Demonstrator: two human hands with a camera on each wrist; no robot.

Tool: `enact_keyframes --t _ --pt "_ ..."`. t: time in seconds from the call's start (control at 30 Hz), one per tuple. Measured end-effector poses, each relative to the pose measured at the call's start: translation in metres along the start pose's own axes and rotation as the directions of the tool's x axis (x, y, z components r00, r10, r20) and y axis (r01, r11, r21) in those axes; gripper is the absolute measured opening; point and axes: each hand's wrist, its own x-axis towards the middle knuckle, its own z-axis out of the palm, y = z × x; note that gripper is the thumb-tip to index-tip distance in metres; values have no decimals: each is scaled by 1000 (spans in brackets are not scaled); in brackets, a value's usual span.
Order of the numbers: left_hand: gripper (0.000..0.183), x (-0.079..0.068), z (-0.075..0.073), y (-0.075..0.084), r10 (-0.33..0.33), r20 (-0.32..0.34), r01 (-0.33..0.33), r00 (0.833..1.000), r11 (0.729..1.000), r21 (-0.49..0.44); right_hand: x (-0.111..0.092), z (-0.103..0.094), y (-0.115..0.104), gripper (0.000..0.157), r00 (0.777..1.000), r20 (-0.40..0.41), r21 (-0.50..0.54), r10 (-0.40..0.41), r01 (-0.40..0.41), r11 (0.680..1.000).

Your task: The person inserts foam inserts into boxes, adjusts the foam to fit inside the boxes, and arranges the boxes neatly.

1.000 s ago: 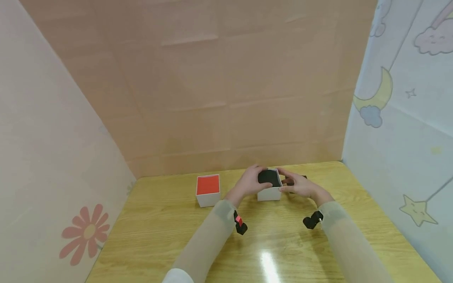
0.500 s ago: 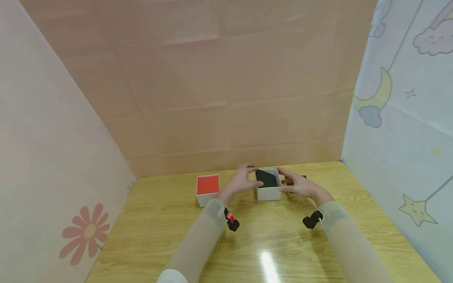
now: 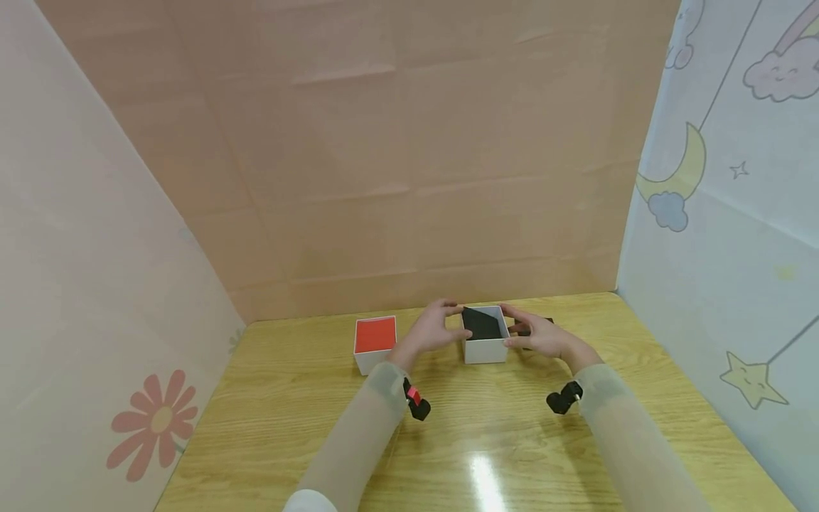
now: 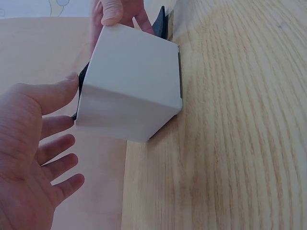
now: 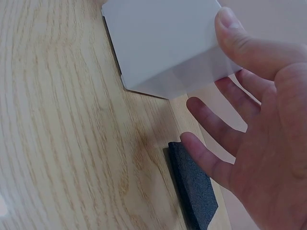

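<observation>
A white box (image 3: 485, 351) with a black foam-like pad (image 3: 480, 325) inside stands near the table's back edge. The pad slants; grey inner wall shows at the far right of the box. My left hand (image 3: 430, 331) is at the box's left side, thumb and index finger pinching the pad's left edge, other fingers spread. In the left wrist view, bits of the black pad (image 4: 82, 75) stick out past the box rim at those fingertips. My right hand (image 3: 544, 336) grips the box's right side, thumb on the near corner and index at the far one.
A second white box with a red top surface (image 3: 376, 334) stands to the left. Beside my right hand lies another black foam-like piece (image 5: 192, 187), partly hidden in the head view. Wall coverings (image 3: 409, 178) enclose the wooden table (image 3: 288, 441).
My left hand has shifted left, from over the box to its left edge. The black pad has gone from filling the opening to slanting inside it. My right hand has stayed in place.
</observation>
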Motion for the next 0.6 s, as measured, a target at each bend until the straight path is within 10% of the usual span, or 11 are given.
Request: enact_keyframes --t 0.6 --pt "57 3 3 9 -23 -12 25 1000 986 164 0 0 1 91 1000 3 7 -1 1 1000"
